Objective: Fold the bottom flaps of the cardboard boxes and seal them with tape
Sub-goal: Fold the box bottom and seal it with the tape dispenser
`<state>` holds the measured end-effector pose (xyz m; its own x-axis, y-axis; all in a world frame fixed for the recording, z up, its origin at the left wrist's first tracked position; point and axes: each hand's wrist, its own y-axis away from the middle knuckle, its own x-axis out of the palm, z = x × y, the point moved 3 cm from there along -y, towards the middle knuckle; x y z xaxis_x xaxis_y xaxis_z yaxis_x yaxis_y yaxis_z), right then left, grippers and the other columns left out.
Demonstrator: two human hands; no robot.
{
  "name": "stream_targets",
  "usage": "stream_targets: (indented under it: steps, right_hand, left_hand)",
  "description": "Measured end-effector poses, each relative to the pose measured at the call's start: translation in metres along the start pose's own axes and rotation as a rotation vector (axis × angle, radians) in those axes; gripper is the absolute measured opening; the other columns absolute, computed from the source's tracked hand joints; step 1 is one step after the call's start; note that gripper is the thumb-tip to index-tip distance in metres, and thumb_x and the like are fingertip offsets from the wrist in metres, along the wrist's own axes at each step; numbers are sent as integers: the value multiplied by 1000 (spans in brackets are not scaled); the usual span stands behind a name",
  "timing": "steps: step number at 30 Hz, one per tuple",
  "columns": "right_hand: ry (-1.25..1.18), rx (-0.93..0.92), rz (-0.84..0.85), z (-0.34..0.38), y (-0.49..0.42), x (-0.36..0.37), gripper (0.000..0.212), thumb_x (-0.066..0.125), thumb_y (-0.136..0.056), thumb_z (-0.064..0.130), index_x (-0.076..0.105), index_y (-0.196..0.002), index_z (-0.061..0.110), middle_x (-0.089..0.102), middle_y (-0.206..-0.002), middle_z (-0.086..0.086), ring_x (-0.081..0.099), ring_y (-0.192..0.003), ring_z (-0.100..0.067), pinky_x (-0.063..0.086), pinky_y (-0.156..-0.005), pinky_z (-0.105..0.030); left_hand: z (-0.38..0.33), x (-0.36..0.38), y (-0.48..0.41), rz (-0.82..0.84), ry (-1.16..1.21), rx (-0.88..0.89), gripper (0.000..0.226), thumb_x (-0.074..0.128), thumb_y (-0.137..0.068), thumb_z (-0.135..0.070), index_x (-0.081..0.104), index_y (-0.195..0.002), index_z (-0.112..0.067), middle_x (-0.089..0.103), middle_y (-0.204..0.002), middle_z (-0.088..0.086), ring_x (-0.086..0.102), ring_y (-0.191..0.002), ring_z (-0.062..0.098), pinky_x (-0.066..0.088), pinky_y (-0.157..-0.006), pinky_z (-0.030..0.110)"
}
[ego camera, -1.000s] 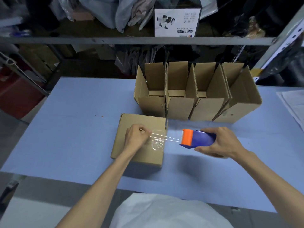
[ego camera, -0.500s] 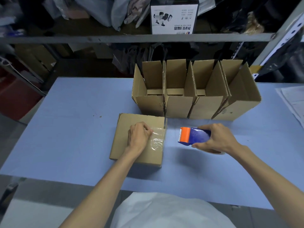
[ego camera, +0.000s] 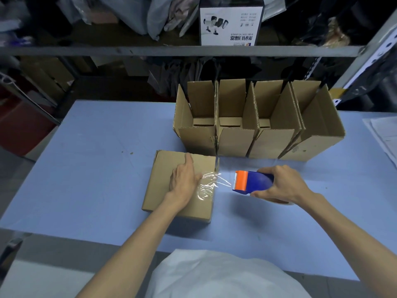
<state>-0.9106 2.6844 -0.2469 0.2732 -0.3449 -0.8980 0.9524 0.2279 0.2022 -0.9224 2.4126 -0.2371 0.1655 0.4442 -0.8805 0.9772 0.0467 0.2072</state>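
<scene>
- We see the left hand (ego camera: 184,179) lying flat on top of the cardboard box (ego camera: 163,196), fingers straight and pointing away from the person; it presses on the cardboard and grips nothing
- The cardboard box sits towards the front of the blue table (ego camera: 96,168) with its folded flaps facing up, just in front of the left end of the row of open boxes (ego camera: 236,143)
- We make out clear tape (ego camera: 206,186) on the right part of the box top, crinkled and shining, right beside the thumb side of the left hand
- Glinting strands of the tape cross the gap from the box's right edge towards the tape dispenser (ego camera: 251,182); we cannot tell whether they join it
- The right hand (ego camera: 283,186) grips the tape dispenser, fingers curled over its blue body and thumb on the near side. The orange front points left at the box, near its right edge but apart from it
- In the row we count four open boxes standing side by side and touching, their top flaps upright; the rightmost one is turned at an angle
- We notice papers (ego camera: 384,134) at the right edge of the table
- Behind the table a metal shelf (ego camera: 171,50) carries a white carton (ego camera: 231,24) with printed pictures, among bags and wrapped goods
- A white cloth (ego camera: 214,276) fills the bottom edge of the view, between the two forearms
</scene>
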Motion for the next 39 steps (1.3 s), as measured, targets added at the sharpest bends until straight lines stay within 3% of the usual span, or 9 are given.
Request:
stream_targets:
  steps: [5, 13, 16, 19, 21, 25, 32, 37, 39]
  right_hand:
    - [-6, -15, 10, 5, -1, 0, 70, 75, -57, 70, 62, -112, 28, 70, -96, 12, 55, -77, -5, 41, -59, -17]
    - [36, -48, 46, 10, -4, 3, 66, 71, -59, 70, 61, -109, 28, 70, -96, 11, 63, -85, -12, 53, -67, -27]
    - [58, -53, 48, 13, -5, 7, 65, 64, -54, 73, 64, -101, 28, 70, -88, 12, 62, -79, -12, 54, -65, -31]
    - [89, -66, 57, 16, -7, 12, 63, 60, -52, 73, 64, -95, 28, 67, -79, 12, 60, -73, -12, 51, -61, -27]
    - [85, -71, 60, 18, -8, 13, 62, 64, -54, 73, 63, -96, 28, 68, -81, 11, 60, -75, -12, 51, -61, -26]
    - [39, -63, 40, 22, -10, 14, 63, 70, -60, 71, 63, -104, 27, 70, -93, 11, 62, -85, -12, 51, -63, -25]
    - [178, 1, 188, 37, -25, 25, 66, 73, -58, 69, 61, -102, 21, 67, -94, 4, 55, -78, -15, 36, -54, -22]
    - [486, -102, 231, 79, -36, 39, 25, 68, -74, 38, 54, -82, 20, 66, -88, -3, 62, -76, -27, 36, -59, -26]
    - [471, -57, 192, 80, -35, 30, 32, 70, -70, 43, 50, -75, 18, 59, -75, -2, 59, -70, -27, 36, -57, -26]
  left_hand:
    - [7, 5, 0, 29, -112, -4, 39, 59, -93, -34, 43, -112, -4, 64, -101, 21, 58, -94, 41, 44, -75, 42]
    - [25, -1, -11, -65, -368, -92, 74, 56, -73, -76, 50, -111, -13, 68, -95, 8, 65, -89, 30, 37, -64, 32]
    - [24, 3, -9, -117, -38, 61, 42, 73, -75, -52, 54, -94, -19, 61, -82, -5, 60, -77, 20, 41, -65, 32]
    - [12, 13, -2, 16, 293, 234, 20, 81, -72, -23, 65, -85, -22, 55, -73, -7, 51, -65, 8, 47, -68, 32]
    - [13, 22, 1, 99, 326, 258, 23, 83, -69, -23, 70, -87, -24, 57, -76, -7, 50, -63, 5, 48, -69, 28]
    - [22, 28, -1, 46, 354, 247, 25, 85, -66, -25, 71, -86, -32, 58, -75, -10, 51, -65, 3, 41, -64, 16]
    - [24, 35, -3, 28, 427, 267, 25, 85, -67, -20, 74, -90, -25, 56, -76, -11, 52, -69, 4, 40, -65, 12]
    - [25, 32, -1, 22, 471, 252, 25, 84, -69, -15, 75, -92, -19, 57, -78, -7, 51, -68, 4, 40, -66, 13]
    - [26, 29, 2, 41, 473, 273, 26, 82, -72, -16, 74, -96, -21, 57, -80, -6, 50, -70, 5, 41, -68, 15]
